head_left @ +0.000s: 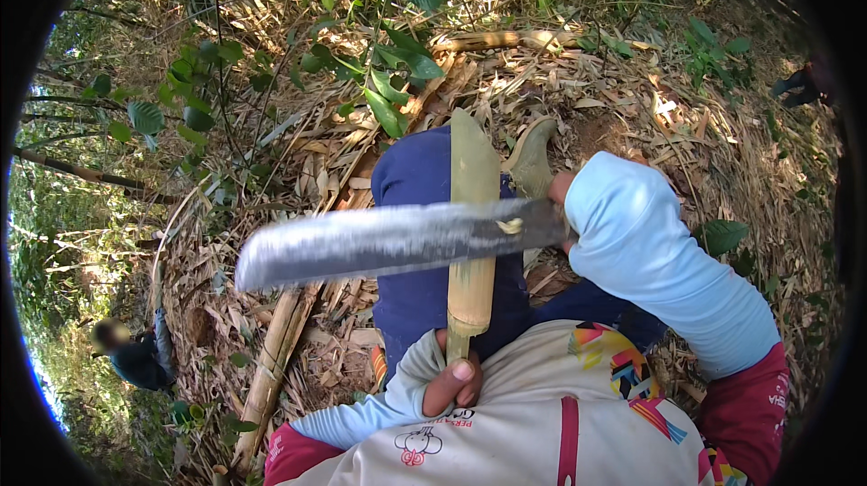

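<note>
A machete with a broad, dark grey blade lies across the view, its blade smeared by motion and its tip to the left. My right hand is closed at the handle end, mostly hidden by the light blue sleeve. Beneath the blade, a bamboo piece runs lengthwise over my navy trouser leg, with a slanting greenish far end and a narrow strip at its near end. My left hand is closed around that narrow strip, close to my shirt. Whether the blade touches the bamboo cannot be told.
Dry bamboo leaves and husks cover the ground. A cut pole lies at lower left, another farther ahead. Leafy stems rise ahead. My olive boot stands beyond the blade. Another person is at far left.
</note>
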The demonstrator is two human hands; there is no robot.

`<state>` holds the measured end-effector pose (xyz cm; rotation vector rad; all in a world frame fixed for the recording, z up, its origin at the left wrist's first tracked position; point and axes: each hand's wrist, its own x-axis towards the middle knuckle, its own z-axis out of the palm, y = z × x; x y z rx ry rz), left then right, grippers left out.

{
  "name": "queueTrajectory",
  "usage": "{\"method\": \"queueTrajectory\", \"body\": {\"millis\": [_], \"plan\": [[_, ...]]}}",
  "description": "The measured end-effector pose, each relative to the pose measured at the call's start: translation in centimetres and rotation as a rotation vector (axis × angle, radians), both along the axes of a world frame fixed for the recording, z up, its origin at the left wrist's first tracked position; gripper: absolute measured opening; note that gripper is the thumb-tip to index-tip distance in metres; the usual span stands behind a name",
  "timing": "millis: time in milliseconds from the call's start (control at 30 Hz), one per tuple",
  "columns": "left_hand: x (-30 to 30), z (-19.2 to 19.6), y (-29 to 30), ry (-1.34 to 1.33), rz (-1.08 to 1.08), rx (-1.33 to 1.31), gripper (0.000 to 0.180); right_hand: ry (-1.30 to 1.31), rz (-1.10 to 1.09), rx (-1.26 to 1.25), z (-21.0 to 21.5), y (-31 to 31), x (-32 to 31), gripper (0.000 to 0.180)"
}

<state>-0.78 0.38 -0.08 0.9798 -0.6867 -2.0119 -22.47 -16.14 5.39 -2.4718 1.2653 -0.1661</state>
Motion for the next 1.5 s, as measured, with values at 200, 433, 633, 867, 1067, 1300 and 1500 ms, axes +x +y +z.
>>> {"method": "queueTrajectory", "body": {"millis": [200, 433, 633, 867, 1067, 1300, 1500], "plan": [[0.2, -0.2, -0.1, 0.017, -0.022, -0.023, 0.029, 0.008, 0.157, -0.128, -0.3, 0.8, 0.1, 0.013], [0.2, 0.2, -0.2, 0.011, -0.021, -0.016, 0.026, 0.089, 0.122, 0.052, 0.4, 0.2, 0.6, 0.018], [0.4, 0.3, -0.3, 0.03, -0.026, -0.001, 0.023, 0.168, 0.096, 0.096, 1.1, -0.1, 1.0, 0.019], [0.6, 0.2, -0.3, 0.047, -0.037, 0.012, 0.023, 0.147, 0.12, 0.085, 0.9, -0.7, 0.9, 0.017], [0.5, -0.3, 0.0, 0.062, -0.024, 0.006, 0.024, -0.012, 0.004, 0.12, 1.9, -1.6, 0.8, 0.015], [0.4, 0.2, -0.4, 0.043, -0.017, -0.021, 0.025, 0.098, 0.092, 0.082, 2.1, -1.7, 1.0, 0.015], [0.0, 0.4, -0.2, 0.06, 0.014, 0.006, 0.028, 0.136, 0.094, 0.042, 2.2, -1.6, 0.9, 0.017]]}}
